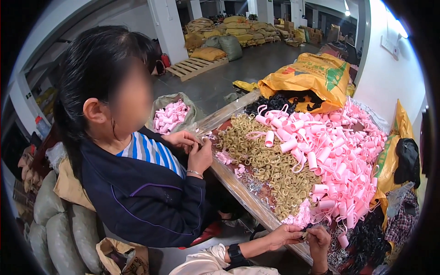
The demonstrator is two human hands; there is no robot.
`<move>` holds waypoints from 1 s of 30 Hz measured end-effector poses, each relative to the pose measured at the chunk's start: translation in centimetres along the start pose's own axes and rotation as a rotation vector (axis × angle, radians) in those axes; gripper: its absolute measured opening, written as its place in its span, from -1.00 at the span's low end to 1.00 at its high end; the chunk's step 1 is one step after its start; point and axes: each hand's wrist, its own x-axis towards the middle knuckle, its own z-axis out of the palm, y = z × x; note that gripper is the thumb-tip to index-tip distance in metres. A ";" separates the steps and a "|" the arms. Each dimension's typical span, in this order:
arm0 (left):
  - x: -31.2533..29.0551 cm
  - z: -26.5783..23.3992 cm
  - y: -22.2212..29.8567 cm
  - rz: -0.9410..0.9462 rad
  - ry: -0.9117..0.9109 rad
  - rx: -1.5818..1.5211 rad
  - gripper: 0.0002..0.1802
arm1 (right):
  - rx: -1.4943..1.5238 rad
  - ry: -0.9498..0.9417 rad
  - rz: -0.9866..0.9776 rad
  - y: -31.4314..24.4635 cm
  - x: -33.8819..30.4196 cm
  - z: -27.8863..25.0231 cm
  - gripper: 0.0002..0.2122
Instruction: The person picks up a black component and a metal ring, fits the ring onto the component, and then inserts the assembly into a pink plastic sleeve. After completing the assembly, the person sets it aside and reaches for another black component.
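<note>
At the table's near edge, my left hand (pixel 285 235) and my right hand (pixel 319 242) meet fingertip to fingertip. Both are pinched closed around something small and dark that the fingers mostly hide. Right beside them lies a heap of small light-pink pieces (pixel 301 215). Past these spreads a pile of small olive-gold rings or clips (pixel 270 176). Pink tube-shaped pieces with strap loops (pixel 327 162) cover the right half of the table. Little silvery metal parts (pixel 338 256) and black strap-like pieces (pixel 369 240) lie to the right of my right hand.
A co-worker (pixel 142 183) sits at the table's left side, hands together over its edge. A yellow woven sack (pixel 307 80) spills black pieces at the far end. A bag of pink pieces (pixel 170 114) stands beyond the co-worker. Stuffed grey sacks (pixel 59 238) line the lower left.
</note>
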 end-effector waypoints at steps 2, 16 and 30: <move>0.0 0.0 0.0 -0.004 -0.004 -0.013 -0.74 | 0.008 0.022 0.055 0.0 0.1 0.2 -0.89; -0.4 0.1 0.2 -0.070 -0.013 -0.011 -0.74 | 0.023 -0.089 0.045 2.0 -0.4 -0.5 -0.90; -0.7 0.3 2.2 0.217 0.195 0.092 -0.79 | -0.467 0.010 0.277 6.2 -4.8 -5.0 -0.85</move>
